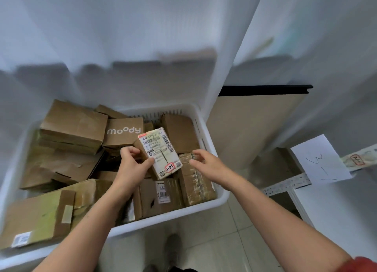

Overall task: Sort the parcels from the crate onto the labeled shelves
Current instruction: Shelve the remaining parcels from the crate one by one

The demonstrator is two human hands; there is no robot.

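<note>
I'm in a parcel sorting room, the kind of back store a courier pickup point keeps: the white plastic crate before me is heaped with cardboard parcels, several bearing barcoded shipping labels. The small parcel in my left hand has 3-3-4 handwritten in a red box. On the right, a slotted metal shelf carries a paper sign marked 3-1.

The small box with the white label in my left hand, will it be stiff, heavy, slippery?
Probably stiff: the small box keeps straight edges. Likely light, since the left hand alone holds it tilted by one edge. Its label looks glossy, so it may slip.
</note>
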